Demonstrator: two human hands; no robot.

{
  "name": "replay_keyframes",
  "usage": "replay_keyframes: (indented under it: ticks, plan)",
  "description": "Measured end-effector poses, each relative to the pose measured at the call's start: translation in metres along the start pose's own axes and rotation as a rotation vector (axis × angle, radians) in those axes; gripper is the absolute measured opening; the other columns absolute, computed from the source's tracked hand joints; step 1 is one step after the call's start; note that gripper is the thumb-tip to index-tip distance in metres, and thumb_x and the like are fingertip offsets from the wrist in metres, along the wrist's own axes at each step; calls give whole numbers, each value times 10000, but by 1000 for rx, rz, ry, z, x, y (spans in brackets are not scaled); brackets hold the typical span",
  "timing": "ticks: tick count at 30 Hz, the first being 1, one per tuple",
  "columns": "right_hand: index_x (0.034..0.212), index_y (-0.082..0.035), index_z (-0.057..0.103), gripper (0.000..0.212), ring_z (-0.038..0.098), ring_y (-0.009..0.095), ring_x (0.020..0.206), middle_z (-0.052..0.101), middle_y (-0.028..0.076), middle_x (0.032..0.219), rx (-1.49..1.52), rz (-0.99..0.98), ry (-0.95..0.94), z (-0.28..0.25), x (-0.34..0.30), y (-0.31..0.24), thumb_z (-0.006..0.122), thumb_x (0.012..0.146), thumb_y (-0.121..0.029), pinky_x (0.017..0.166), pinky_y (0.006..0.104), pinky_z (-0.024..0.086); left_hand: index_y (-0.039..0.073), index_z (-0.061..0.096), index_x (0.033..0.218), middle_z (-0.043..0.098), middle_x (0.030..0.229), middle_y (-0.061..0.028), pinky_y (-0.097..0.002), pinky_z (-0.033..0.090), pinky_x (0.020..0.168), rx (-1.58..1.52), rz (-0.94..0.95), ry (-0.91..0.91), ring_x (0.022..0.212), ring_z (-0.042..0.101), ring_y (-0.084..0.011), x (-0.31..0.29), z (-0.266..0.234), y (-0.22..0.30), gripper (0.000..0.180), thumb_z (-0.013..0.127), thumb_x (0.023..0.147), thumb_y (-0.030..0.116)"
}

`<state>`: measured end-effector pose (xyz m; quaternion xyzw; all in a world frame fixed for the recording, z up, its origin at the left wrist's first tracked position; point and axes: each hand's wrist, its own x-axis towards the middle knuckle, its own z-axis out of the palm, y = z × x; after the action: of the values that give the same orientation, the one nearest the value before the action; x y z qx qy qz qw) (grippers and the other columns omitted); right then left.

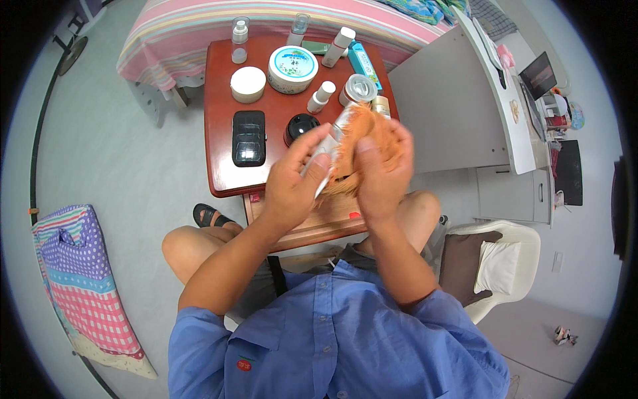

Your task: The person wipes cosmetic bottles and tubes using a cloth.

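My left hand (289,179) is closed around a white tube-shaped container (315,183), which is tilted up toward the far right. An orange fluffy cloth (385,136) is bunched in my right hand (380,183), its thumb pressing on top. The cloth lies against the container and covers its far end. Both hands are raised over the near edge of the red-brown table (219,149). Just beyond them stand a black round jar (301,125), a small white bottle (321,97) and a clear-lidded jar (359,88). A gold-capped bottle (381,105) is partly hidden by the cloth.
A black case (249,138), a cream round jar (248,85), a large white tub (292,68), a pump bottle (240,41), a white-capped bottle (339,46) and a blue box (364,65) occupy the tabletop. An open wooden drawer (299,235) juts out above my lap.
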<state>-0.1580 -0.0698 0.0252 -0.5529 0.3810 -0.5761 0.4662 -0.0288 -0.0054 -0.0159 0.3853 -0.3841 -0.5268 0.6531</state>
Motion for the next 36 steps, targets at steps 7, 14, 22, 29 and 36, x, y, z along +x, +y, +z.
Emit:
replay_keyframes:
  ticks: [7,14,22,29,36]
  plan:
    - [1238,-21,556,387,620,141,1002,639,77,1125,-138,227,-340,3,-44,17,728,908,-127,887,300,525,-12,588,1331,701,1085,-97,-303,534,815,127,77,246,917,653,-149,10,-18,5,416,687,960,149]
    - [1243,-3,540,373,642,136,991,648,106,1144,-35,86,-61,7,5,-8,714,928,-99,859,279,544,0,655,1140,709,945,-82,-304,509,796,513,33,4,876,642,-128,-1,-1,13,263,697,938,163]
    - [1255,-3,513,435,617,169,1006,604,103,1121,-312,62,-218,8,-61,27,734,887,-71,897,303,515,-15,592,1233,677,1067,-42,-316,536,830,-163,-133,92,915,651,-143,12,-19,8,351,442,1109,277]
    - [1227,-7,540,409,629,209,1014,611,124,1101,-149,46,-122,14,-42,10,727,863,-31,891,339,521,-24,370,1517,553,1382,-118,-319,413,1094,-310,-73,-63,1269,532,-181,4,4,3,502,385,1122,285]
    - [1158,-15,613,405,646,317,1001,616,175,1076,-544,-360,-323,7,-31,8,739,773,-8,878,387,528,0,434,1468,630,1250,-104,-315,539,961,-579,-253,32,1145,621,-164,9,-11,-2,410,418,1094,167]
